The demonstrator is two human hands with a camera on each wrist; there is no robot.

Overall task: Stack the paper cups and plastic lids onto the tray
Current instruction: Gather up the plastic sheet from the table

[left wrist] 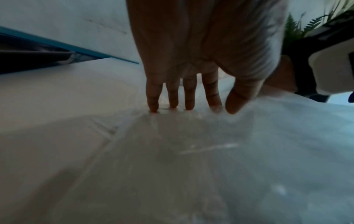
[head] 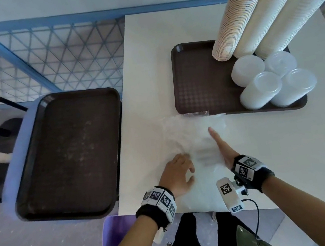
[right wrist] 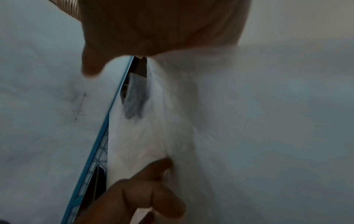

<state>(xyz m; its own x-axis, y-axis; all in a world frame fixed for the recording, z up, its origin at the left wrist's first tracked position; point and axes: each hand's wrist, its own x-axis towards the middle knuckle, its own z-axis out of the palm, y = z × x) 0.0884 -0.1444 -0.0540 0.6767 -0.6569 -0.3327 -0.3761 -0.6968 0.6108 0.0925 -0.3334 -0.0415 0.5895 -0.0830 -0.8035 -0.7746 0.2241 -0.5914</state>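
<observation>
Right now the person's left hand (head: pixel 179 172) is resting on a clear, crinkled plastic bag (head: pixel 196 138) that is lying flat on the near half of the white rectangular table (head: pixel 268 148); in the left wrist view its four fingers (left wrist: pixel 172 97) are pointing straight down, slightly apart, with their tips pressing into the film and the thumb touching it just beside them. The right hand (head: pixel 222 147) is lying edge-on across the same bag, its fingers straight and held together, reaching toward the far side; it is pressing on the plastic rather than pinching it, though the right wrist view is too blurred to show more of the grip. Further back on the right, a dark brown rectangular plastic tray (head: pixel 197 79) is sitting on the table, its near edge just touching the far end of the bag. Three tall stacks of paper cups (head: pixel 263 11) are standing in its far right corner, one printed in yellow and two plain white, all leaning close together. Four short stacks of translucent plastic lids (head: pixel 272 80) are sitting on the tray's near right part, clustered just in front of the cups. Off to the left, beside the table, a second dark brown tray (head: pixel 68 154) is resting on a pale purple support (head: pixel 13 167), well apart from both hands.
</observation>
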